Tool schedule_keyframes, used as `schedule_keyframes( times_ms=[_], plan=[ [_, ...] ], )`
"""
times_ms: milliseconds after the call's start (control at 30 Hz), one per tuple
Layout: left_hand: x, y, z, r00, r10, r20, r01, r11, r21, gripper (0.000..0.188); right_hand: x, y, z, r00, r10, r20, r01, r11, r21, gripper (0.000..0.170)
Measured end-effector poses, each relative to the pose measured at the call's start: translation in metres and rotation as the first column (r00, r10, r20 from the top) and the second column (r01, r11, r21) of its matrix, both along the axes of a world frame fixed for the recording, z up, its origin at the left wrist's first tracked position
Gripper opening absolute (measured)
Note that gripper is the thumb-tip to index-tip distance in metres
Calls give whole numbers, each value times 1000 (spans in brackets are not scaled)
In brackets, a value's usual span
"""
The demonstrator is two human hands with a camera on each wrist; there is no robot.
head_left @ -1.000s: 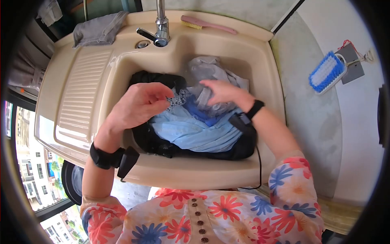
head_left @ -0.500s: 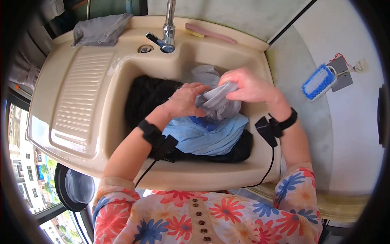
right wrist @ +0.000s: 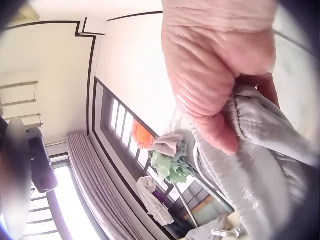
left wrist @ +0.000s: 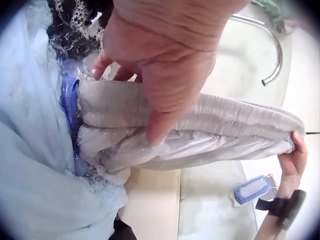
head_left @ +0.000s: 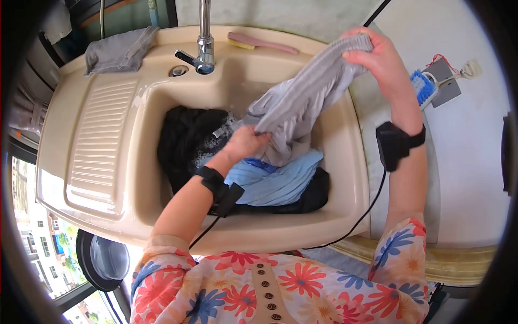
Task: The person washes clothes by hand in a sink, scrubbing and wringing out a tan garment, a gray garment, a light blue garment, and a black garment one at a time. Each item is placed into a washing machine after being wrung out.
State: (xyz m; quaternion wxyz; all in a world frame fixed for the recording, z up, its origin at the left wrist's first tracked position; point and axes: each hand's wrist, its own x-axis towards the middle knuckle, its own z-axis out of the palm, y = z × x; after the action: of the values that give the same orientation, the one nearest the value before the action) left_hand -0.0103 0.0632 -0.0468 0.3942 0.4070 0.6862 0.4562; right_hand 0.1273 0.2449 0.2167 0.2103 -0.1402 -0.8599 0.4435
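Observation:
A wet grey garment with a gathered elastic waistband is stretched up out of the sink. My right hand grips one end of the waistband, high beyond the sink's right rim. Lower down, over the basin, my left hand holds the band's other end; its thumb lies across the fabric in the left wrist view. The garment's lower part hangs down to the wet laundry. Beneath it lie a light blue cloth, a bright blue piece and black cloth with suds.
A chrome faucet stands at the back rim beside a pink brush. Grey cloth lies on the back left corner, above the ribbed drainboard. A blue-and-white brush hangs on the right wall.
My right hand has pulled the grey garment's waistband up and right, out of the basin. My left hand, reaching with spread fingers half a second ago, now holds the band too.

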Motion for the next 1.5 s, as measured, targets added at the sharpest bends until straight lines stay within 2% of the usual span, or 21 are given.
schedule_keyframes(
  times_ms=[67, 167, 233, 300, 400, 467, 567, 600, 667, 733, 833, 900, 1033, 1067, 1100, 1133, 1200, 1333, 1400, 1467, 1500],
  plan=[
    [-9, -3, 28, 965, 58, 255, -56, 998, -13, 38, -3, 33, -16, 996, -89, -29, 89, 996, 17, 24],
    [-23, -4, 58, 688, 136, 713, -152, 988, -43, 39, -10, 72, -62, 958, -275, -82, 277, 960, 25, 27],
    [-25, -3, 58, 564, 90, 821, -179, 984, 16, 41, -20, 52, -88, 947, -320, 29, 282, 869, 407, 33],
    [-22, -1, 45, 418, 90, 904, -216, 976, 3, 49, -24, -7, -122, 981, -161, 106, 150, 982, 112, 37],
    [-12, -15, 54, 291, 26, 956, -117, 993, 8, 56, -15, -81, -160, 946, 174, 274, -242, 940, 241, 32],
    [-3, -17, 31, 643, 197, 740, -158, 980, -124, 42, -9, -101, -172, 884, 307, 353, -357, 931, 83, 33],
    [-4, -28, 26, 833, 48, 551, -42, 999, -24, 30, -12, -74, -153, 750, 480, 456, -497, 863, -91, 27],
    [-4, -29, 29, 956, 16, 292, 6, 997, -73, 26, -17, -64, -145, 686, 537, 492, -552, 824, -129, 25],
    [0, -32, 37, 999, -31, 11, 32, 991, -133, 23, -23, -68, -121, 910, 126, 395, -367, 685, 630, 45],
    [17, -36, 62, 712, -248, -657, 158, 968, -194, 21, -30, -84, -117, 901, 140, 411, -428, 451, 783, 51],
    [28, -47, 74, 721, -291, -629, 122, 947, -298, 17, -28, -92, -125, 659, 57, 750, -720, 335, 607, 57],
    [23, -52, 74, 780, -246, -575, 64, 946, -318, 23, -30, -76, -154, 438, 93, 894, -711, 645, 281, 59],
    [13, -47, 39, 860, -76, -504, -59, 967, -246, 27, -21, -78, -181, 633, 103, 768, -438, 865, 245, 63],
    [12, -44, 26, 975, 171, -143, -193, 968, -159, 23, -18, -85, -170, 657, 263, 707, -293, 953, -83, 74],
    [13, -43, 31, 894, 368, 256, -345, 930, -129, 18, -14, -91, -162, 703, 385, 598, -140, 899, -414, 86],
    [16, -43, 36, 892, 370, 259, -347, 929, -129, 18, -11, -95, -171, 700, 386, 601, -141, 899, -414, 86],
    [24, -43, 49, 528, 282, 801, -314, 941, -125, 15, -9, -100, -195, 838, 271, 473, -319, 947, 23, 102],
    [33, -46, 49, 483, 199, 853, -195, 974, -116, 21, -7, -98, -226, 842, 174, 510, -276, 952, 130, 103],
    [29, -49, 50, 592, 124, 796, -78, 992, -96, 36, -9, -95, -234, 820, 150, 552, -239, 967, 92, 95],
    [27, -56, 66, 939, 58, 339, -11, 990, -139, 51, -11, -88, -235, 796, 130, 591, -204, 977, 60, 87],
    [24, -61, 72, 939, 64, 337, -18, 990, -137, 51, -12, -81, -232, 830, 41, 557, -127, 985, 118, 78]
  ],
)
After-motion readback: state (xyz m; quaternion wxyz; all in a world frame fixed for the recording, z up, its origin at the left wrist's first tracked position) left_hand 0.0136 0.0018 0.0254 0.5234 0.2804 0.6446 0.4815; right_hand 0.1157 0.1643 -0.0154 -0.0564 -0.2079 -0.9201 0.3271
